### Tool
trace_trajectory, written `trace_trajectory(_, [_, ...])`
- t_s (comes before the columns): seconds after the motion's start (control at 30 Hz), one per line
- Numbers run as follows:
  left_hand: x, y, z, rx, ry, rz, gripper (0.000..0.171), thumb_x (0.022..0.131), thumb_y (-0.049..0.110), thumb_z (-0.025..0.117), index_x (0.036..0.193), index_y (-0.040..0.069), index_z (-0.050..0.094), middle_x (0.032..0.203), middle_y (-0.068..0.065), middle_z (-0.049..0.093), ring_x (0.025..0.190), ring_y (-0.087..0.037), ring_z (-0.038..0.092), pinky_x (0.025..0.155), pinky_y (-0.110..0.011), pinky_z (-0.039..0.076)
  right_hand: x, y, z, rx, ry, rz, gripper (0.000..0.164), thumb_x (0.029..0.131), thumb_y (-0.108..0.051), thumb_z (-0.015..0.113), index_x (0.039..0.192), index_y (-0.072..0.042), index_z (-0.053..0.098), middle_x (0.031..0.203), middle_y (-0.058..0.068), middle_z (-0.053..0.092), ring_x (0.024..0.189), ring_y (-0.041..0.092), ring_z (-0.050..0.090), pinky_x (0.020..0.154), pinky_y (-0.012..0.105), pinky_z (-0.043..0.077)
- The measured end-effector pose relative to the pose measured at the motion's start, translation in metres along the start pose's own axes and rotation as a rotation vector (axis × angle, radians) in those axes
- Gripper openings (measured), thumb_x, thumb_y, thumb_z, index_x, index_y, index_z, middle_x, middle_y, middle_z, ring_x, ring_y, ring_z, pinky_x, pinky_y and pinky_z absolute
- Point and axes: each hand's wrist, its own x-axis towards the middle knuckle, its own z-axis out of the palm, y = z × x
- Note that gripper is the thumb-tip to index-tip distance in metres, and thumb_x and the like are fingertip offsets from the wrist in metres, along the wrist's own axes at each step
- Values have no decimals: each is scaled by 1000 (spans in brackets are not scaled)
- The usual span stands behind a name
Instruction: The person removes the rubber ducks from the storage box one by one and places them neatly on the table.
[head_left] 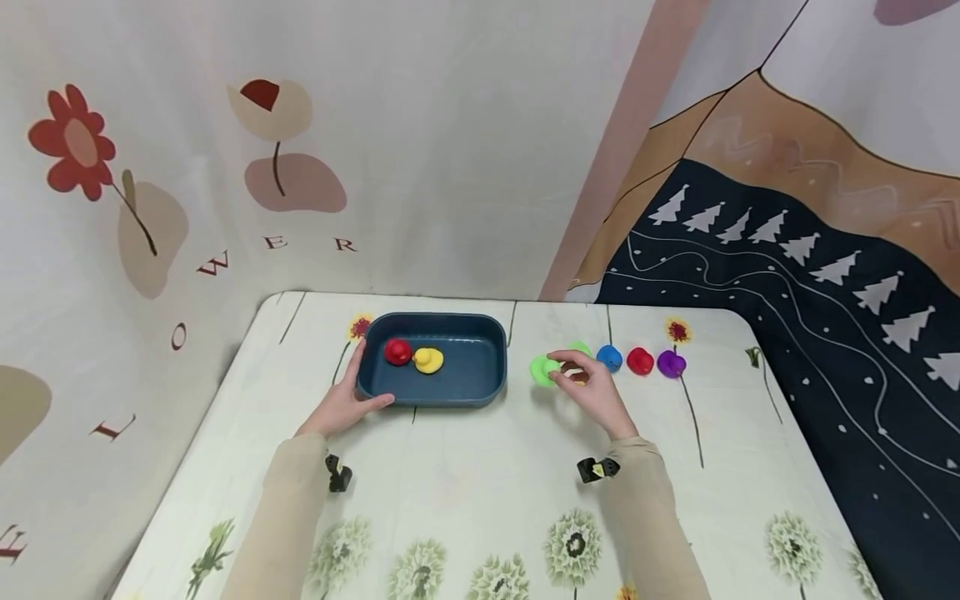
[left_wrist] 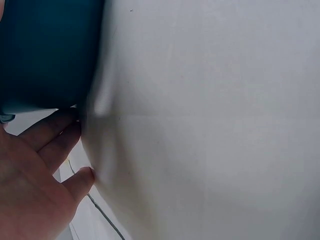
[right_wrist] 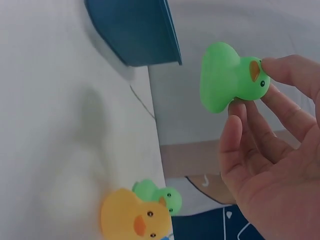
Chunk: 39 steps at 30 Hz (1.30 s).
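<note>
My right hand [head_left: 597,398] pinches a green rubber duck [right_wrist: 220,77] by its head, between thumb and fingertips. The duck is tilted and held above the table, to the right of a dark blue tub [head_left: 457,402]. Against the tub's front left corner rests my left hand [head_left: 345,406], its fingers fairly straight along the left side and its thumb at the front wall. Inside the tub sit a red duck [head_left: 397,352] and a yellow duck [head_left: 428,361]. Near the right hand are another yellow duck [right_wrist: 127,215] and a second green duck [right_wrist: 145,190], both partly hidden in the head view.
Right of my right hand, a blue duck [head_left: 610,358], a red duck [head_left: 640,361] and a purple duck [head_left: 671,364] stand in a row. A flower-print cloth [head_left: 465,483] covers the table. Printed curtains [head_left: 450,167] hang behind it.
</note>
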Motion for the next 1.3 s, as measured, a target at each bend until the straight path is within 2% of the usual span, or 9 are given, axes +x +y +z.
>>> trace_trajectory(0.17, [2, 3, 0, -10, -1, 7, 111, 85, 44, 73, 152, 37, -15, 161, -12, -1, 137, -51, 21, 102, -68, 25, -3, 4, -8, 15, 39, 19, 29, 90, -1, 65, 118, 7, 64, 113, 24, 62, 98, 33, 56, 83, 33, 48])
trace_trajectory(0.43, [4, 1, 1, 5, -4, 16, 112, 83, 49, 72, 152, 38, -16, 160, -15, 2, 133, -54, 28, 101, -68, 28, -11, 14, -20, -25, 73, 54, 29, 91, 0, 64, 119, 7, 63, 116, 25, 60, 100, 33, 55, 82, 30, 47])
trace_trajectory(0.53, [5, 0, 0, 8, -5, 16, 112, 83, 50, 72, 151, 39, -16, 160, -16, 3, 132, -54, 29, 100, -68, 29, -11, 31, -24, -28, 86, 59, 30, 92, -2, 64, 120, 6, 62, 117, 26, 59, 101, 33, 55, 81, 28, 47])
trace_trajectory(0.67, [5, 1, -2, 7, -6, 24, 112, 84, 48, 72, 152, 37, -16, 160, -17, 3, 132, -55, 28, 100, -69, 28, -12, 57, -29, -43, 110, 69, 30, 92, -6, 66, 121, 1, 64, 117, 20, 60, 101, 26, 55, 80, 22, 47])
trace_trajectory(0.83, [5, 0, -1, 13, -7, 6, 112, 84, 48, 72, 151, 37, -17, 160, -17, 2, 133, -54, 26, 101, -69, 27, -16, 70, -34, -42, 127, 55, 30, 92, -10, 66, 121, -1, 65, 116, 15, 61, 100, 21, 55, 78, 20, 47])
trace_trajectory(0.97, [2, -1, -2, 10, -2, -7, 112, 84, 47, 72, 151, 38, -17, 160, -17, 2, 134, -54, 25, 101, -69, 27, -18, 71, -38, -18, 138, 61, 30, 92, -9, 66, 121, -2, 65, 118, 14, 61, 101, 22, 54, 78, 20, 47])
trace_trajectory(1.17, [-2, 1, -1, 11, -6, -8, 111, 86, 45, 71, 151, 36, -17, 160, -17, 1, 133, -54, 25, 101, -69, 27, -26, 73, -44, -41, 157, 85, 31, 93, -9, 65, 123, -2, 64, 118, 14, 61, 101, 19, 54, 79, 19, 47])
trace_trajectory(1.3, [-1, 1, -2, 14, -8, -12, 110, 86, 46, 71, 151, 37, -18, 160, -19, 2, 133, -55, 26, 100, -69, 28, -33, 55, -48, -49, 167, 85, 30, 93, -4, 63, 122, 4, 62, 119, 20, 60, 104, 29, 55, 78, 18, 46])
